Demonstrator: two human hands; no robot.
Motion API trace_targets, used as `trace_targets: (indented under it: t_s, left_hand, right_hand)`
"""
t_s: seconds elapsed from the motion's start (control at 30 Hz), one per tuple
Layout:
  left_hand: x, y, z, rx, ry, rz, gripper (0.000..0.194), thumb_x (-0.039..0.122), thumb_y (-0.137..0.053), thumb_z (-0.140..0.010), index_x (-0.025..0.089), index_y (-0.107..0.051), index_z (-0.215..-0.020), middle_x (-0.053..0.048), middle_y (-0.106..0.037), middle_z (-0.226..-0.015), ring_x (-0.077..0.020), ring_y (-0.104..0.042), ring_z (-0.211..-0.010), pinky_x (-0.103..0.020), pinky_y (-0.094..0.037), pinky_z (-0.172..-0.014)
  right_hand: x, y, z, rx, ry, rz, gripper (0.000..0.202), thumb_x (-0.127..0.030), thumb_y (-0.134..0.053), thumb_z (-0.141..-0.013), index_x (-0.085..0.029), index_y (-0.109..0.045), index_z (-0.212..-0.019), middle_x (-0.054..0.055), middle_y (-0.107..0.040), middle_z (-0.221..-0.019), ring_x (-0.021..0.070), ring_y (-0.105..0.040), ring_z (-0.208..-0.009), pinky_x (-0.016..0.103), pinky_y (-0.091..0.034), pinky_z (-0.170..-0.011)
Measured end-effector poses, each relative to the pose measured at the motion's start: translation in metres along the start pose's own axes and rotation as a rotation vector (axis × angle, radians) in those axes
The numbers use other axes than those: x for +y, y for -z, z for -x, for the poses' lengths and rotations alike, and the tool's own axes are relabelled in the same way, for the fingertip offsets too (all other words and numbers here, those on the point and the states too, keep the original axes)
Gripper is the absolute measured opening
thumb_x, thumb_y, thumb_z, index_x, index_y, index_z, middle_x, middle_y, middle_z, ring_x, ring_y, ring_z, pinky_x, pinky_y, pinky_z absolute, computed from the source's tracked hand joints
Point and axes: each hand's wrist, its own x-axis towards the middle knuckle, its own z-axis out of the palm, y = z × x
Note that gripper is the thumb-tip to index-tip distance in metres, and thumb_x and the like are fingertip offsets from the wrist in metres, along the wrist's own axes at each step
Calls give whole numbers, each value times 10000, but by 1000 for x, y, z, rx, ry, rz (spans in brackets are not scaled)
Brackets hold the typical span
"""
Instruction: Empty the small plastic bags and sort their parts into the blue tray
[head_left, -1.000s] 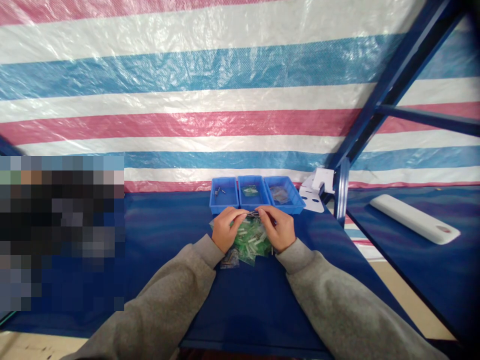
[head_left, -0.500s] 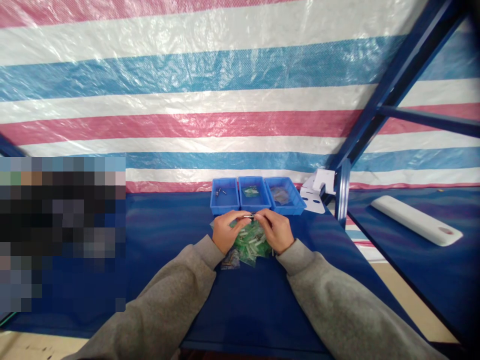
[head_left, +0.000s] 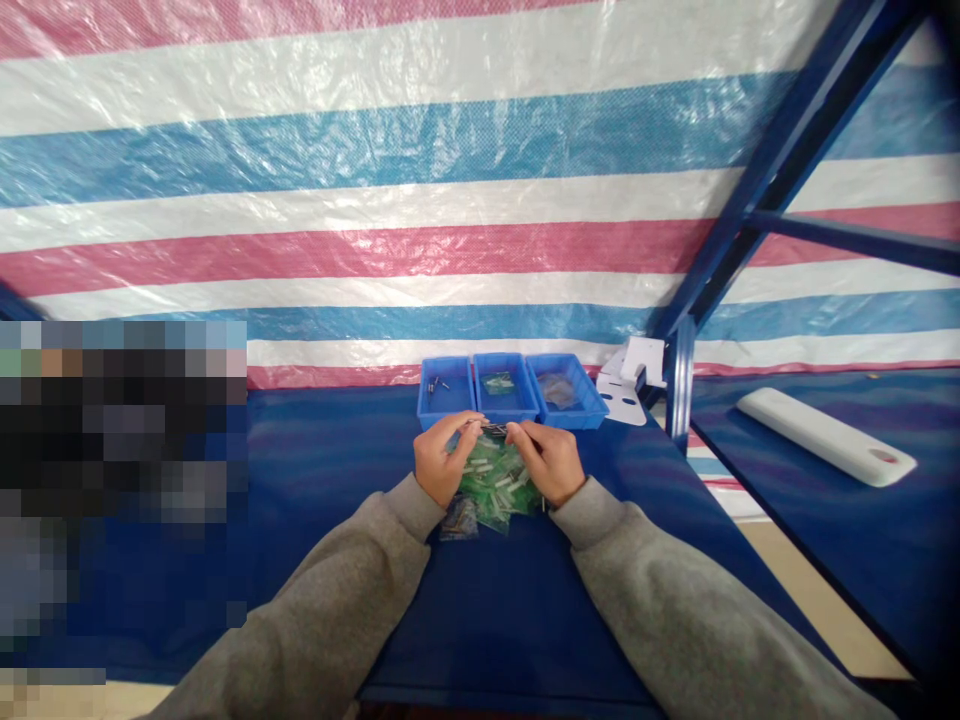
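Just in front of the middle blue bin [head_left: 505, 404], pinching thin metal pieces [head_left: 496, 430] between left grip [head_left: 440, 458] and right grip [head_left: 553, 462], both narrow, thumb against forefinger. Working above a heap of green-tinted bags [head_left: 496, 490] on the table [head_left: 322, 470], nearer than that bin. Facing loose metal pins [head_left: 435, 384] in the left bin [head_left: 450, 405] beside it, and clear plastic [head_left: 556, 389] in the right bin [head_left: 577, 412] on its other side.

Long grey sleeves [head_left: 315, 610], softly creased, snug matching cuffs [head_left: 590, 513], bare hands [head_left: 441, 462]
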Motion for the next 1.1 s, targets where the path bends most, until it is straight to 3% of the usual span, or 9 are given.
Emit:
trace_targets:
  t_s: [0.17, 0.3, 0.4, 0.57, 0.7, 0.83, 1.1]
  left_hand:
    - [-10, 20, -21, 135, -267, -258, 182, 182, -522, -843, 185, -650, -971, -53, -689, -941, -175, -609, -920, -324, -438, -845]
    - [-16, 24, -34, 89, -161, -550, 269, 234, -502, -859, 196, -588, -1111, -79, -652, -1056, -228, -528, -1067, -391, -343, -906]
    - [-19, 20, -30, 7, -82, -637, 220, 274, -495, -860, 182, -608, -1025, -83, -646, -1039, -230, -520, -1052, -375, -331, -875]
    - [-20, 12, -15, -41, -87, -504, 220, 208, -432, -875, 171, -601, -740, -24, -662, -748, -152, -578, -761, -308, -356, -761]
    - [-16, 8, -8, -33, -93, -408, 261, 195, -419, -872, 173, -596, -682, -22, -671, -757, -145, -586, -747, -297, -365, -740]
    - [-13, 5, -6, -44, -59, -356, 258, 195, -400, -878, 178, -624, -752, -23, -676, -756, -151, -593, -773, -296, -379, -743]
    - [-10, 2, -2, -24, 14, -278, 264, 221, -424, -880, 181, -625, -713, -17, -670, -750, -145, -597, -759, -290, -411, -750]
  right_hand:
    - [-2, 2, 0, 3, -10, 1, 355, -337, -409, -906, -180, -601, -652, -6, -598, -584, 103, -560, -551, 215, -364, -588]
    - [2, 1, 0, -8, -14, 44, 358, -339, -409, -905, -179, -601, -649, -1, -594, -578, 107, -550, -547, 224, -363, -581]
    - [7, -2, -1, -13, -20, 82, 324, -341, -427, -896, -182, -619, -690, 8, -610, -620, 116, -555, -577, 230, -370, -586]
    - [8, -6, 0, -107, 54, 146, 217, -353, -492, -861, -200, -642, -824, 20, -618, -724, 137, -569, -667, 246, -408, -624]
    - [2, -10, 1, -200, 142, 233, 258, -430, -539, -820, -207, -645, -893, 55, -608, -868, 183, -559, -832, 288, -436, -730]
    - [-4, -16, 2, -245, 152, 322, 329, -502, -559, -781, -196, -630, -881, 69, -586, -876, 211, -529, -850, 330, -431, -760]
    - [-7, -21, 2, -245, 79, 304, 120, -302, -597, -795, -194, -568, -751, 39, -580, -796, 194, -511, -800, 308, -406, -728]
